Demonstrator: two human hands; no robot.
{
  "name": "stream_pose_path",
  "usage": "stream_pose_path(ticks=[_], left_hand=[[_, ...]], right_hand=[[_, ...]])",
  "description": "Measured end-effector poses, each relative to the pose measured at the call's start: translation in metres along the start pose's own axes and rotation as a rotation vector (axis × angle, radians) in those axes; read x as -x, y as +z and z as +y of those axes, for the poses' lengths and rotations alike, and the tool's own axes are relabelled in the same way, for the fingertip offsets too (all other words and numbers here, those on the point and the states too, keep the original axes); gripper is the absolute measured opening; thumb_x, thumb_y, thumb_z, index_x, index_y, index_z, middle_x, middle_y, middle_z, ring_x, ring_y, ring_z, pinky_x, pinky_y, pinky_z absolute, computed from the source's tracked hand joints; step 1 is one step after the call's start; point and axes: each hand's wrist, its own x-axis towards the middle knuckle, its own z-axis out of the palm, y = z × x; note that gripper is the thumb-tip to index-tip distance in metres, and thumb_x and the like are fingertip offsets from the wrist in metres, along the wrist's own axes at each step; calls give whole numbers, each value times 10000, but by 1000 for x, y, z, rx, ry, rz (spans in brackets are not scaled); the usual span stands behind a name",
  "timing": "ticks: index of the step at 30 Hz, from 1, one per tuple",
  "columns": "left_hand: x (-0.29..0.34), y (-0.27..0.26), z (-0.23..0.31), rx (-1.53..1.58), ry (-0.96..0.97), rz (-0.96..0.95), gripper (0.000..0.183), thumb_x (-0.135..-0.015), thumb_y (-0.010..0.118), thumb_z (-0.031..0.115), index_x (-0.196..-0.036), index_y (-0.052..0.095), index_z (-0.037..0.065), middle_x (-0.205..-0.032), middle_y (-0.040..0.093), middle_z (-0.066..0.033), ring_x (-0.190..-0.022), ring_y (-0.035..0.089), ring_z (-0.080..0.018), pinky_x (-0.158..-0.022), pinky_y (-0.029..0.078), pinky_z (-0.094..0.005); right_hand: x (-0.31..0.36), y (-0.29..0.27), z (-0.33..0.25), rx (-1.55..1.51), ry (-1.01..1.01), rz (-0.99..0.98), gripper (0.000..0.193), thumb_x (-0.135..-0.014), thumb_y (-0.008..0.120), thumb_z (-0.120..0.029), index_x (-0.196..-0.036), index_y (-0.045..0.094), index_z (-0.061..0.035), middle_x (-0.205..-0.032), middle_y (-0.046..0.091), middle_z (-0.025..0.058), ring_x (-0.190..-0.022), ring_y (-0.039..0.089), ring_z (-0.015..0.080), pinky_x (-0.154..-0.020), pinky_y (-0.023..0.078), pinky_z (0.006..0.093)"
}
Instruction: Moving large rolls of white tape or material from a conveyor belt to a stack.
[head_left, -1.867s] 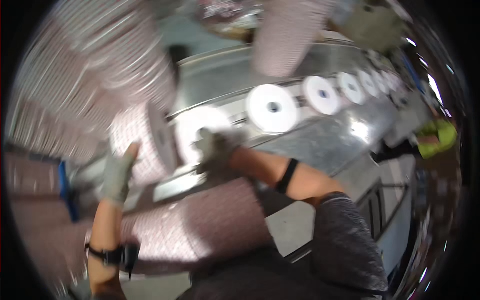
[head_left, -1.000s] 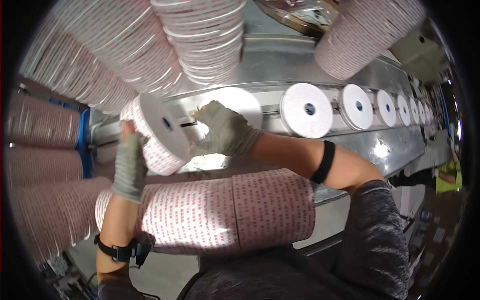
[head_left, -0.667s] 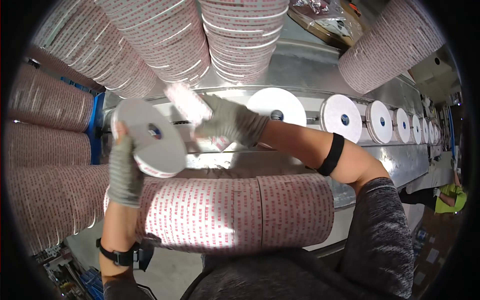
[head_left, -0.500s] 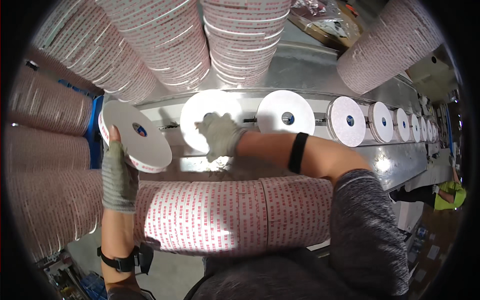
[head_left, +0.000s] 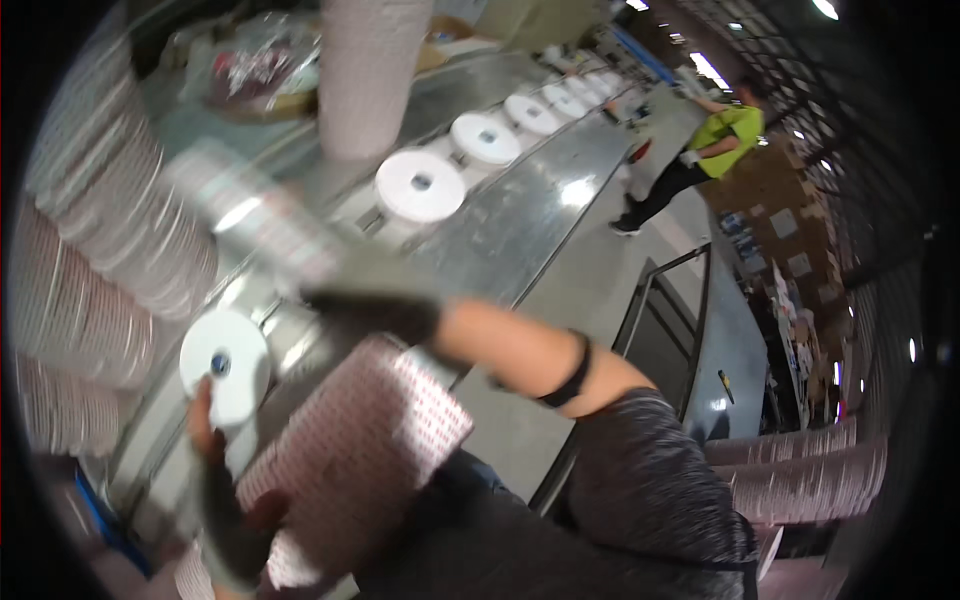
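My gloved right hand (head_left: 372, 290) grips a white tape roll (head_left: 255, 212) with reddish print round its edge. Roll and hand are smeared by motion above the metal line. Lower left, my gloved left hand (head_left: 228, 500) has its thumb and fingers spread apart, with no roll between them. Its bare thumb tip is at the lower edge of a flat white tape roll (head_left: 222, 362) with a blue-marked core; whether they touch I cannot tell. Between my forearms and body lies a thick row of red-printed tape rolls (head_left: 350, 455).
More flat rolls (head_left: 420, 184) run in a line along the metal table (head_left: 520, 240). Tall roll stacks (head_left: 100, 190) stand at left; another stack (head_left: 370, 80) rises behind the line. Plastic wrapping (head_left: 260, 70) lies farther back. A person in a yellow-green shirt (head_left: 728, 138) stands at far right.
The view has swung to the right. My right hand has left the flat roll and now carries a roll edge-on. My left hand no longer holds its tilted roll.
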Motion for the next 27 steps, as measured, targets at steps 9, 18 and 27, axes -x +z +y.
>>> stream_pose_path(ticks=[9,18,27], left_hand=[[-5,78,1,-845,4,-523,1159,-650,778,591,-1404,281,-135,-1432,306,-331,-1373,280,-430,-1144,265,-452],[-5,81,-2,-717,-144,-340,1246,-457,920,443,-1428,299,-31,-1326,447,-268,-1232,455,-412,-1059,383,-437],[-9,81,-9,-793,-152,-385,1243,-481,849,597,-1420,329,-30,-1330,449,-242,-1237,452,-401,-1067,368,-449]], right_hand=[[111,12,181,-401,37,-47,907,-704,840,-261,-1431,371,10,-1364,502,139,-1264,459,209,-1075,376,371],[112,26,152,-276,-4,-90,1141,-580,929,-344,-1457,278,-15,-1367,488,117,-1248,458,191,-1046,395,375],[107,32,180,35,-345,30,1068,-587,899,-450,-1393,376,15,-1284,548,165,-1169,558,264,-982,456,384]])
